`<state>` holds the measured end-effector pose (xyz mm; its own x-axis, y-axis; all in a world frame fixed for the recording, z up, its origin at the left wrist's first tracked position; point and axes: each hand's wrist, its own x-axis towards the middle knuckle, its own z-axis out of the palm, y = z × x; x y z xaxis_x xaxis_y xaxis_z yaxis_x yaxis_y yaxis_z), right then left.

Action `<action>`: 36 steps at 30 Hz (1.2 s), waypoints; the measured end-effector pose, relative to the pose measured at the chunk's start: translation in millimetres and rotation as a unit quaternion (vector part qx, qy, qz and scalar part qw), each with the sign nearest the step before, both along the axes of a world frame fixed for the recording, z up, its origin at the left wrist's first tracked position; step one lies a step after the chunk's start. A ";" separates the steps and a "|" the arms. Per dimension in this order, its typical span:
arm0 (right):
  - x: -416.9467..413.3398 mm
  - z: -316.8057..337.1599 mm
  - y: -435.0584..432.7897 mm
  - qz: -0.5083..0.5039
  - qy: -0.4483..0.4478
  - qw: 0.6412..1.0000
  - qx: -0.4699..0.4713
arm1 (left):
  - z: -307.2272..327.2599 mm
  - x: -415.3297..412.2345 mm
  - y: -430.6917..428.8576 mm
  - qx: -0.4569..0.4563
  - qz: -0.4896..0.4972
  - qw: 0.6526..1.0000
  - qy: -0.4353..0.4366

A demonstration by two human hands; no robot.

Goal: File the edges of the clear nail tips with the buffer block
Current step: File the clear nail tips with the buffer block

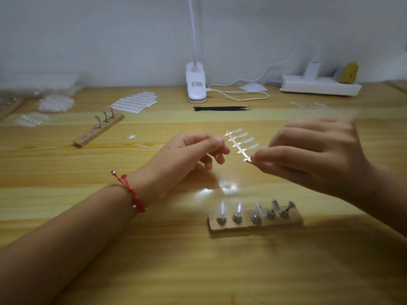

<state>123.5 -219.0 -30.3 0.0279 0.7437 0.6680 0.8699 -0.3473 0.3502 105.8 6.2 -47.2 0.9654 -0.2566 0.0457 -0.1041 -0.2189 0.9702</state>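
Strip of clear nail tips [239, 144] held over the table [198, 260].
Glossy, it slants from 11 to 5 o'clock; left hand [191, 150] pinches its upper end, right hand [312, 150] its lower.

Two hands are in view, the left hand [193, 150] and the right hand [315, 155], with one red bracelet [132, 192]. One strip of clear nail tips [239, 146] shows four tips along its side (any more are hidden by fingers). There are two wooden holders: the near holder [242, 226] carries five metal stands [236, 217], the far holder [99, 130] three stands and two bare grey pads [93, 131]. One pair of black tweezers [221, 108], one clip lamp [196, 84], one power strip [319, 84], one sheet of white oval stickers [134, 102] and one loose sticker [131, 136].
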 end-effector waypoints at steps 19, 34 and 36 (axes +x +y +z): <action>33.1 -9.4 12.5 -0.197 0.572 0.785 0.136 | -1.6 14.9 18.9 -0.020 0.220 0.971 -0.087; 39.1 -10.6 47.5 -0.292 0.287 0.912 -0.019 | -9.4 11.6 15.6 -0.006 0.209 0.970 -0.122; 38.4 -14.6 43.6 -0.262 0.379 0.875 0.148 | -9.1 10.0 14.3 -0.015 0.203 0.970 -0.131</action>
